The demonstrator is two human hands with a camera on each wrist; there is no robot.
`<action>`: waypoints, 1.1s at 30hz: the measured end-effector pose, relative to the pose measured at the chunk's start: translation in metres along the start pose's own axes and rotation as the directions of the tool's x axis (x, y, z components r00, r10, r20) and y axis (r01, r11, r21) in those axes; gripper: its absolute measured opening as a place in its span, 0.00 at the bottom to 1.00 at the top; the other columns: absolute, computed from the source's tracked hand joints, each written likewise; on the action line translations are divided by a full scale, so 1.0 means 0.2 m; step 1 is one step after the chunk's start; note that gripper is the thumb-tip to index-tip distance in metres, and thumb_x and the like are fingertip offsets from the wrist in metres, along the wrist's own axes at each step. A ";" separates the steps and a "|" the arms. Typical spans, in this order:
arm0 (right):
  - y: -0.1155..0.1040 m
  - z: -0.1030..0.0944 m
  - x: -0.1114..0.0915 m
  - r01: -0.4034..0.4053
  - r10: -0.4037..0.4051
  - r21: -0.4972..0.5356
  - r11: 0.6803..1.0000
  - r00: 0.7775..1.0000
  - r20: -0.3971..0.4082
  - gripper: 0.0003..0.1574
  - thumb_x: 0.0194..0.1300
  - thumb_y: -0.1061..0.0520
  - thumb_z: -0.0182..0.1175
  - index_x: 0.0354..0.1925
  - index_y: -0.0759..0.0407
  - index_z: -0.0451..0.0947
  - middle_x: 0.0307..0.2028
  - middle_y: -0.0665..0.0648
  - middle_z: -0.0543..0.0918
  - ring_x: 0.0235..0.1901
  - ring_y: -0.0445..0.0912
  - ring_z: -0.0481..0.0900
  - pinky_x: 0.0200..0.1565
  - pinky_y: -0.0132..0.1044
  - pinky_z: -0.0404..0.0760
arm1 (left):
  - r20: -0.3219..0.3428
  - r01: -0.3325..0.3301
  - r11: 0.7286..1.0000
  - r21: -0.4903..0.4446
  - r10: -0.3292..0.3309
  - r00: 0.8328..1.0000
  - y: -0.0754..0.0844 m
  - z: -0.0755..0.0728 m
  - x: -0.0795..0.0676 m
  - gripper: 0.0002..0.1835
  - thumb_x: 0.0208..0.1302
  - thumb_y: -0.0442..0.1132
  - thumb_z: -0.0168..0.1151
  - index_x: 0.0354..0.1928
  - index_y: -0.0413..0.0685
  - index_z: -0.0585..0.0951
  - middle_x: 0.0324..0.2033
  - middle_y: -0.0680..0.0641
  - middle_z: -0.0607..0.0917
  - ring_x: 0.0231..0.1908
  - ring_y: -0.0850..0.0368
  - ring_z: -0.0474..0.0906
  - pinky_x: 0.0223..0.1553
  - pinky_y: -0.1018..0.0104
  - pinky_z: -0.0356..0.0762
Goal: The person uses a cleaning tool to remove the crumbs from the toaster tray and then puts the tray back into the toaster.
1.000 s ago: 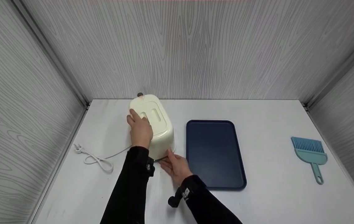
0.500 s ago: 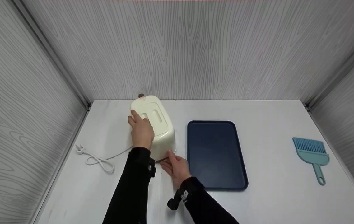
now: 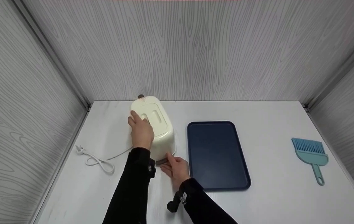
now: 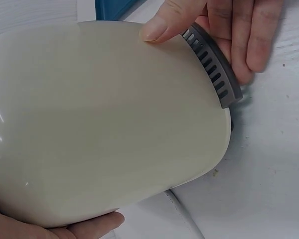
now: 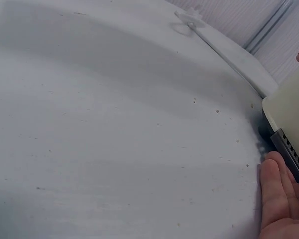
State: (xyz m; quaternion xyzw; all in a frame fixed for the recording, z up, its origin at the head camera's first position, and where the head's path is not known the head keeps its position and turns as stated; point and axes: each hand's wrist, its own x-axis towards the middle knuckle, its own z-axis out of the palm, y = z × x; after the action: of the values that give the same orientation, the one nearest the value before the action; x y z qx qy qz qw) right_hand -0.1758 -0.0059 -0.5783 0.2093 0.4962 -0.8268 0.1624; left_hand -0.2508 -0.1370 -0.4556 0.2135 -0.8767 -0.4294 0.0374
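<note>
A cream toaster (image 3: 163,141) with a lid-like top and two long recesses stands on the white table, left of centre. My left hand (image 3: 142,133) grips its top and left side. At the toaster's near end, low down, my right hand (image 3: 178,169) has its thumb against the cream shell and its fingers behind a grey slotted crumb tray (image 4: 212,64). In the left wrist view this tray juts out from under the shell. Its inner part is hidden inside. The right wrist view shows the right fingers (image 5: 274,191) along the tray's outer edge.
A dark blue tray (image 3: 217,155) lies right of the toaster. The white cord with its plug (image 3: 79,150) is looped on the left. A teal brush (image 3: 312,155) lies far right. Small crumbs (image 4: 215,173) dot the table. Panels wall the back and sides.
The grey crumb tray shows further out of the toaster's near end, and my right hand has shifted slightly towards me. My left hand keeps its place on the toaster.
</note>
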 end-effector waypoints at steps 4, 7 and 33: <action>0.00 0.00 0.01 0.010 -0.009 0.022 1.000 1.000 -0.005 0.17 0.75 0.55 0.63 0.50 0.69 0.74 0.33 0.61 0.86 0.33 0.47 0.88 0.44 0.40 0.88 | 0.001 -0.006 1.000 -0.004 0.006 1.000 0.00 0.00 0.00 0.36 0.85 0.45 0.34 0.82 0.42 0.34 0.80 0.33 0.40 0.53 0.28 0.76 0.53 0.42 0.77; 0.00 0.00 0.01 0.009 -0.008 0.018 1.000 1.000 -0.011 0.13 0.76 0.60 0.60 0.50 0.69 0.73 0.33 0.61 0.85 0.33 0.47 0.89 0.43 0.41 0.88 | 0.004 -0.013 1.000 -0.002 0.013 1.000 0.00 0.00 0.00 0.36 0.85 0.45 0.34 0.82 0.42 0.33 0.80 0.32 0.40 0.49 0.30 0.78 0.49 0.44 0.78; -0.08 0.00 0.01 -0.071 0.071 -0.144 0.987 0.997 -0.008 0.13 0.78 0.63 0.56 0.53 0.72 0.72 0.38 0.68 0.88 0.36 0.51 0.90 0.44 0.42 0.88 | 0.047 0.013 0.997 -0.076 -0.009 0.999 0.01 -0.02 0.00 0.36 0.85 0.45 0.34 0.82 0.44 0.33 0.80 0.33 0.38 0.60 0.26 0.71 0.62 0.41 0.72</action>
State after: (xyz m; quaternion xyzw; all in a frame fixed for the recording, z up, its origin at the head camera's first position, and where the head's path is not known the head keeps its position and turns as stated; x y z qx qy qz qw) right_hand -0.1840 0.0007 -0.5673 0.2158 0.5472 -0.7821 0.2057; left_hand -0.2503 -0.1399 -0.4515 0.2066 -0.8591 -0.4677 0.0226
